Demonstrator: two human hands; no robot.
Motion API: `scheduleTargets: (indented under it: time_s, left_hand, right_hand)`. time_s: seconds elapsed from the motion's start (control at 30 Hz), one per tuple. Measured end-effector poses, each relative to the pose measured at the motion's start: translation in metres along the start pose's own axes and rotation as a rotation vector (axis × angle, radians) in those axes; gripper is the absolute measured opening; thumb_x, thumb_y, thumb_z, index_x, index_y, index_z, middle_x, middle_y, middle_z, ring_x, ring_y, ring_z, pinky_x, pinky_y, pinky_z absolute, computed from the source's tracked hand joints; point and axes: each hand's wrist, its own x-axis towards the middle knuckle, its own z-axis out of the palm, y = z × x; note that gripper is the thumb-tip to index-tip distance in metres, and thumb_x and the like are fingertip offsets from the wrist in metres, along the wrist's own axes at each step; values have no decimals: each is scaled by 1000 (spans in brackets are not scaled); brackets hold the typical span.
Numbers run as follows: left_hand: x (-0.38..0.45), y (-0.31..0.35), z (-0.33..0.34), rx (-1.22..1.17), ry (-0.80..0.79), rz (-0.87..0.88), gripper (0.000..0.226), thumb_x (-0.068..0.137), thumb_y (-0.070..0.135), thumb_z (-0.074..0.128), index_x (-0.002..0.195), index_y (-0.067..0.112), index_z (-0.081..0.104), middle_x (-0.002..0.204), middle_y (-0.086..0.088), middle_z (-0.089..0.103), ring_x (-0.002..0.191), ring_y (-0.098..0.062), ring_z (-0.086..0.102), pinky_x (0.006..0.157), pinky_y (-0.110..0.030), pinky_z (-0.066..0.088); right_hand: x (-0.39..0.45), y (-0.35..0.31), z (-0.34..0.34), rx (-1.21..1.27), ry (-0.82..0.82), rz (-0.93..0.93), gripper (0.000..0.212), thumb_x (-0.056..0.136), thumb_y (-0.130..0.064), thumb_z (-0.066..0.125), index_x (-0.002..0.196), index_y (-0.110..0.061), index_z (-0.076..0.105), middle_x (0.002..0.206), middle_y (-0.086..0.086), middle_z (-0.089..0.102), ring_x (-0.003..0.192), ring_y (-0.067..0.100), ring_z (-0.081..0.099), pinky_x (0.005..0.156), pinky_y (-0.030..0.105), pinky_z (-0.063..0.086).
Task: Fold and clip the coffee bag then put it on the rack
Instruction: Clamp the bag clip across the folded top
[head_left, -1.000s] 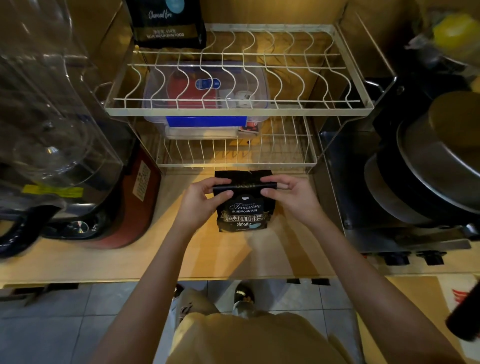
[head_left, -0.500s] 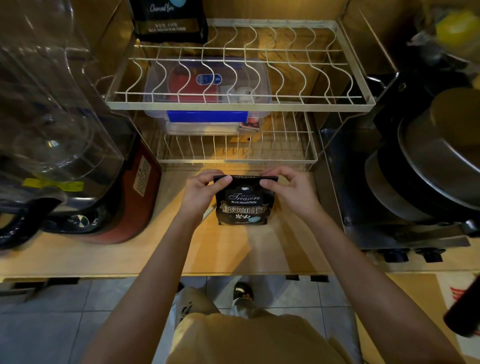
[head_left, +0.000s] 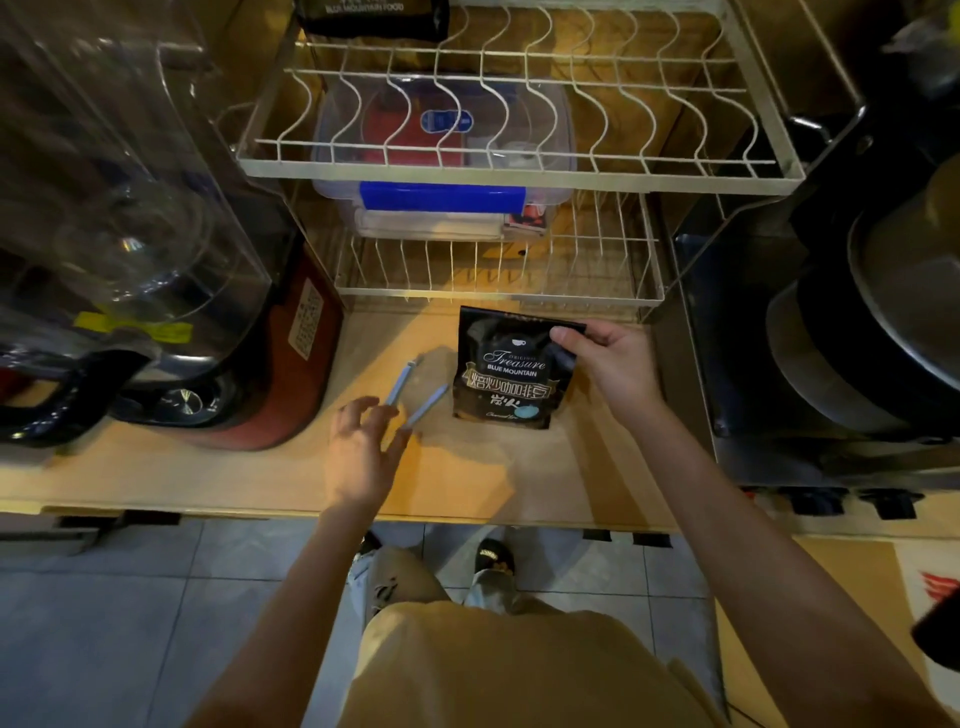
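Note:
A black coffee bag (head_left: 506, 374) with its top folded down lies on the wooden counter (head_left: 234, 473), just in front of the wire rack (head_left: 519, 176). My right hand (head_left: 610, 358) pinches the bag's folded top right corner. A pale blue clip (head_left: 415, 392), spread open in a V, lies on the counter left of the bag. My left hand (head_left: 363, 447) hovers over the clip's near end with fingers spread, holding nothing.
A clear plastic box with a blue latch (head_left: 441, 197) sits on the rack's lower tier. Another black bag (head_left: 374, 18) stands at the top tier's back left. A blender (head_left: 130, 249) crowds the left; a black stove with a steel pot (head_left: 883, 322) fills the right.
My left hand let go of the bag's top and moved down left to the clip, which it had hidden before. My right hand still holds the fold.

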Motion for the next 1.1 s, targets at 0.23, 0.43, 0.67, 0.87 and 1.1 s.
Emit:
scheduleTargets:
  time_s: [0.23,0.43,0.67,0.87,1.1]
  left_hand:
    - [-29,-23,11,97,-37,-140,29,75,12,69,102,4,63,113,-23,58,105,-44,50,80,-53,47]
    - [-19,-19,10,-379,69,-287,14,79,3,60,92,-1,63,95,-21,65,93,-34,61,78,-43,46]
    - [-1,32,-43,-988,-26,-316,14,87,7,53,99,8,60,92,-8,59,81,-9,54,77,-20,44]
    - [26,64,-69,-613,-111,33,18,82,-1,57,99,-1,62,100,-3,57,77,1,53,64,2,38]
    - [48,62,-72,-556,-256,100,18,81,4,61,95,15,61,102,0,62,88,5,60,77,-4,47]
  right_hand:
    - [1,4,0,-19,-3,8,16,80,-5,64,81,-20,68,62,-22,71,67,-6,66,59,9,50]
    - [1,8,-3,-42,-18,-29,16,79,-5,65,81,-21,69,65,-22,72,70,-5,66,63,9,51]
    - [-1,11,-6,-37,-24,-35,17,78,-4,66,84,-19,70,68,-20,73,73,-3,67,64,10,51]
    - [-1,7,-2,-32,-88,-32,13,78,1,64,90,0,68,60,-19,71,64,-6,64,61,8,49]
    - [-2,-1,8,-61,-176,17,10,78,-4,66,78,-14,69,58,-14,70,60,-4,63,59,8,48]
